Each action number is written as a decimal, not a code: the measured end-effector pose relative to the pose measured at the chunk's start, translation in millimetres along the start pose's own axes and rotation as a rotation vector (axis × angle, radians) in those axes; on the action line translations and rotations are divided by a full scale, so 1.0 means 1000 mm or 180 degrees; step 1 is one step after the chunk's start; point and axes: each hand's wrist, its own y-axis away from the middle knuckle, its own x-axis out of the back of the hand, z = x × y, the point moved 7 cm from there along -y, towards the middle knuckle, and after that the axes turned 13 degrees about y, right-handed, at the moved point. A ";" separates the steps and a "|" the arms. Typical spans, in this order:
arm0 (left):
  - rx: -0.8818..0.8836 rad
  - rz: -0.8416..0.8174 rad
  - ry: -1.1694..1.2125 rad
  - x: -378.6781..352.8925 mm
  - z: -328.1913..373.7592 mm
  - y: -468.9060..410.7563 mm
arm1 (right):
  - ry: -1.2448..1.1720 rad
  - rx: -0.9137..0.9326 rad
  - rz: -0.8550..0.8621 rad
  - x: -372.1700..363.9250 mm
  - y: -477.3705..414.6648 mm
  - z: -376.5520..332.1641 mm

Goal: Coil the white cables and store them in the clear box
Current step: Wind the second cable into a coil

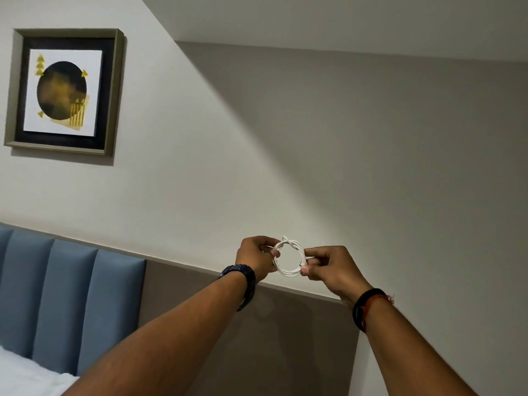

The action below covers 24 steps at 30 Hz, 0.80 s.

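Observation:
A white cable [291, 271] is wound into a small round coil and held up in the air in front of the wall. My left hand [255, 257] pinches the coil's left side, a dark watch on that wrist. My right hand [331, 268] pinches the coil's right side near the lower end, with dark and red bands on its wrist. Both arms are stretched forward and upward. The clear box is not in view.
A blue padded headboard [65, 298] and a grey wall panel [280, 338] run below the hands. White bedding [25, 375] shows at the lower left. A framed picture [64, 91] hangs on the wall at the upper left.

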 end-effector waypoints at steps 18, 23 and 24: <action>0.0381 0.1164 0.0915 0.026 -0.034 0.005 | -0.1211 -0.0075 -0.0311 -0.006 0.009 0.019; 0.0060 0.1015 0.0471 0.015 -0.028 0.003 | -0.1156 -0.0055 -0.0282 -0.005 0.008 0.023; 0.0009 0.1005 0.0425 0.013 -0.028 0.002 | -0.1140 -0.0056 -0.0276 -0.005 0.008 0.023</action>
